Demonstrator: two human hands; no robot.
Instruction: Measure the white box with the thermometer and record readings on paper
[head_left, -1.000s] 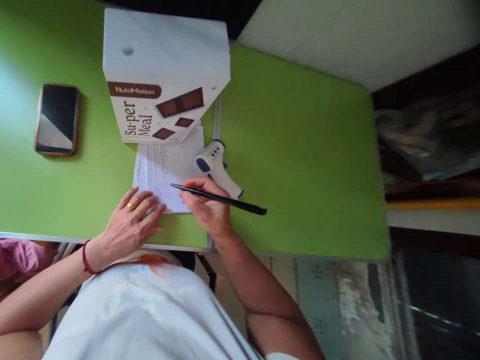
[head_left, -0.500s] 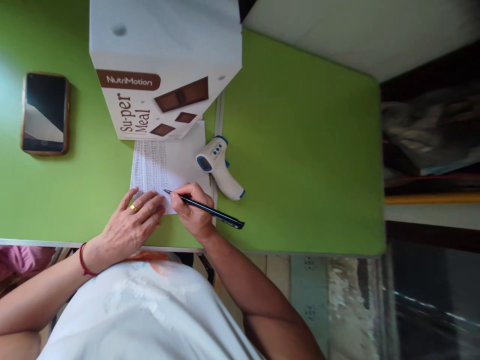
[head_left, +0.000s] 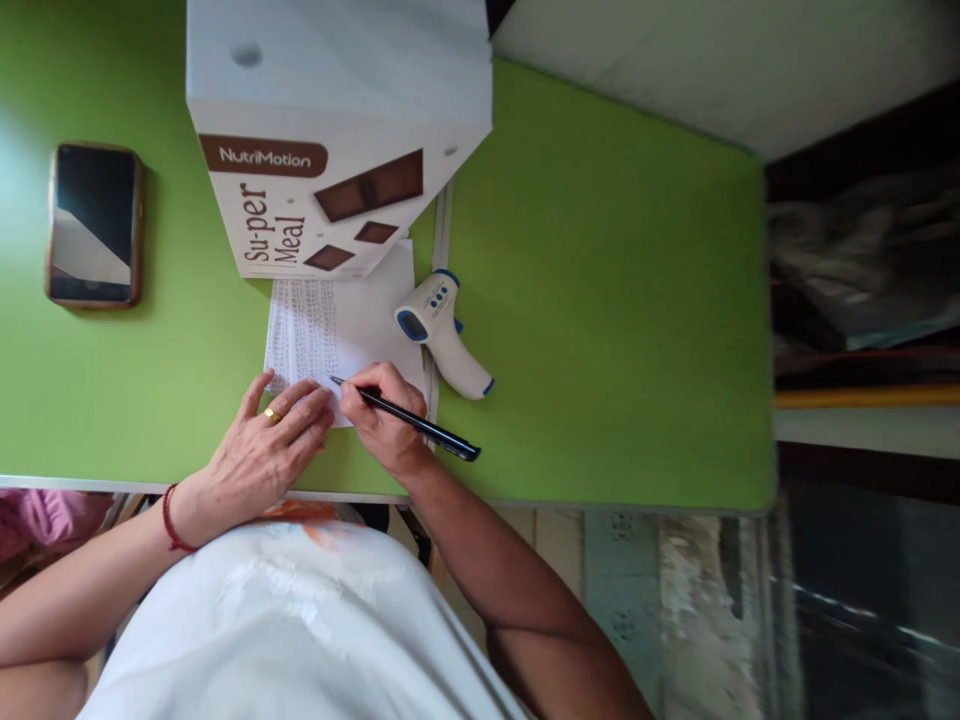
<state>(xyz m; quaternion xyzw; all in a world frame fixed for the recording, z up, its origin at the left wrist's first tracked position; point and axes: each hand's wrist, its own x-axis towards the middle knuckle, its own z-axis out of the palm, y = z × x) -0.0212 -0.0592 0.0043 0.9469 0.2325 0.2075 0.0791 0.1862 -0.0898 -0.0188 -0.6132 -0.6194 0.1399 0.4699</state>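
Observation:
A black pen [head_left: 420,422] is pinched in my right hand [head_left: 386,420], its tip on or just over a white sheet of paper [head_left: 375,310]. Columns of small handwriting cover the paper's left part; its far end is hidden at the box. My left hand [head_left: 274,440] lies flat with fingers stretched across the paper's near left corner, a gold ring on one finger. Just beyond my right hand, a white and blue infrared thermometer [head_left: 444,335] lies on its side, partly over the paper's right edge.
A large white NutriMotion box [head_left: 337,120] stands at the paper's far end. On the left a phone [head_left: 96,225] in a brown case lies on the green table [head_left: 615,300]. A metal seam crosses the tabletop beside the thermometer. Dark shelving stands past the right edge.
The pen's back end has swung slightly left and down while its tip stays near the writing. My left hand keeps its place on the paper. The whole view has shifted a little.

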